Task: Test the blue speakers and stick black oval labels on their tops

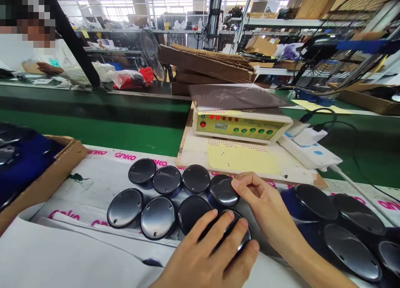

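Note:
Two rows of round black discs stand on printed paper in the middle of the head view, such as a front-row disc [158, 217] and a back-row disc [196, 179]. My left hand [215, 250], fingers spread, lies over the two right-hand discs of the front row, partly hiding them. At the right end of the back row, my right hand [258, 198] has its thumb and forefinger at the edge of a glossy disc [224, 190]. Its other fingers are curled, and whether it grips the disc cannot be made out.
Behind the discs sits a control box [243, 127] with buttons and red lights. More dark discs [351, 250] stand at right. A cardboard box [40, 184] holds blue parts at left. Across the green bench is a person [51, 57].

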`<state>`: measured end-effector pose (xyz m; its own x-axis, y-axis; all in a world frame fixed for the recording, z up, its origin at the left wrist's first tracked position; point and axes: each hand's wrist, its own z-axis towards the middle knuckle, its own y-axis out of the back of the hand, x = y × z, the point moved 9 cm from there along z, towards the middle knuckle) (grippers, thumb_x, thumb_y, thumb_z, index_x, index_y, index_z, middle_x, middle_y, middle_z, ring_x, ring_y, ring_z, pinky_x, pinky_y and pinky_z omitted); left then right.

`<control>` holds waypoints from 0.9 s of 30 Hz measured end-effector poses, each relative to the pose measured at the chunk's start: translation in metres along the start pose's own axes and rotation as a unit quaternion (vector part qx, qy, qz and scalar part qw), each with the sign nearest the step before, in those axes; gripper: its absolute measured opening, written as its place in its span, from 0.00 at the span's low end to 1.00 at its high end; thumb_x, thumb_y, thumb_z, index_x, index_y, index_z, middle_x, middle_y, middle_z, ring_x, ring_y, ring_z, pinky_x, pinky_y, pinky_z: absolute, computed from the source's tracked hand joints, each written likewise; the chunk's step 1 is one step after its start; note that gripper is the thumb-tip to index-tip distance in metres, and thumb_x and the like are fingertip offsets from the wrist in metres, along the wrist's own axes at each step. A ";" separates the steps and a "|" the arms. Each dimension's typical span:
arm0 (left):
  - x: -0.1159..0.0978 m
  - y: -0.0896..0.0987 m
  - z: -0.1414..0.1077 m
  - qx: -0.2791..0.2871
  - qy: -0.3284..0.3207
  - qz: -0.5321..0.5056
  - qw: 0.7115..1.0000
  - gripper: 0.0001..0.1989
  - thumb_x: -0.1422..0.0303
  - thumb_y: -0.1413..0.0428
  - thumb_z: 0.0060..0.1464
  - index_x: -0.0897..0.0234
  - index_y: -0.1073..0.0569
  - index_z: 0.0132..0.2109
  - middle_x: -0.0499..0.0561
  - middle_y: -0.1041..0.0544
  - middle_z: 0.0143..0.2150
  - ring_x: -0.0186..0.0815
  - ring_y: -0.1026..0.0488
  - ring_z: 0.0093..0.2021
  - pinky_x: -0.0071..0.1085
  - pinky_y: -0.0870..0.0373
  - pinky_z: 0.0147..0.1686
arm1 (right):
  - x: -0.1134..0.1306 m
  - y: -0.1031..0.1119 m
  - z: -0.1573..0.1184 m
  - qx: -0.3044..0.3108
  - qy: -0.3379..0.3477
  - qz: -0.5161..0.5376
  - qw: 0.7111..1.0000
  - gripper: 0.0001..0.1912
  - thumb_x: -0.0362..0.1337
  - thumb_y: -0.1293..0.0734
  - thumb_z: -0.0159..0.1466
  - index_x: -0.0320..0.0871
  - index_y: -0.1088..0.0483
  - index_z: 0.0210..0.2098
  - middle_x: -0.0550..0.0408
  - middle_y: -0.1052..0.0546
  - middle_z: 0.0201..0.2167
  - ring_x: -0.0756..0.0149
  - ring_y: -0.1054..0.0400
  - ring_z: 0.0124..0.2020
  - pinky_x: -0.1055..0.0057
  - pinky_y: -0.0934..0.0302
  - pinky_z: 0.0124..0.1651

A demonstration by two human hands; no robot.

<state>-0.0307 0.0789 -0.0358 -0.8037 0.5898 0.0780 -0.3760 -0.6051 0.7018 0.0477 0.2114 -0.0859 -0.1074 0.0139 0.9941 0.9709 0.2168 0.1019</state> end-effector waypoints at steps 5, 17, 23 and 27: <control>0.000 -0.002 0.000 0.013 0.008 0.005 1.000 0.11 0.71 0.49 0.59 0.55 0.24 0.45 0.47 0.23 0.48 0.38 0.28 0.50 0.37 0.41 0.57 | 0.007 -0.001 -0.001 0.009 0.016 -0.016 1.000 0.15 0.48 0.32 0.57 0.45 0.37 0.24 0.59 0.33 0.26 0.67 0.40 0.30 0.71 0.44 0.33; 0.002 -0.006 -0.005 0.030 0.025 0.032 0.999 0.13 0.67 0.46 0.58 0.53 0.27 0.50 0.51 0.25 0.50 0.47 0.30 0.53 0.48 0.44 0.58 | 0.011 -0.002 -0.002 0.000 0.062 -0.052 0.997 0.12 0.45 0.34 0.59 0.46 0.38 0.25 0.58 0.33 0.28 0.66 0.38 0.31 0.70 0.42 0.34; 0.002 -0.006 -0.006 0.041 0.020 0.023 0.999 0.14 0.67 0.48 0.58 0.54 0.28 0.52 0.53 0.25 0.50 0.46 0.30 0.53 0.48 0.48 0.59 | 0.024 -0.003 -0.004 0.020 0.117 -0.263 0.957 0.12 0.45 0.40 0.63 0.47 0.42 0.27 0.58 0.33 0.25 0.65 0.38 0.28 0.67 0.43 0.32; 0.001 -0.007 -0.007 0.065 0.001 0.028 0.997 0.16 0.67 0.48 0.58 0.55 0.29 0.54 0.53 0.27 0.53 0.47 0.32 0.54 0.48 0.50 0.60 | 0.018 0.008 0.000 0.015 0.060 -0.334 0.941 0.14 0.50 0.38 0.62 0.47 0.39 0.39 0.57 0.29 0.31 0.68 0.38 0.22 0.68 0.43 0.26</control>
<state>-0.0319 0.0797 -0.0452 -0.8224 0.5563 0.1190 -0.2672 -0.5624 0.7825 0.0538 0.2130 -0.0671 -0.6642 -0.2444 0.7065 0.6895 0.1650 0.7052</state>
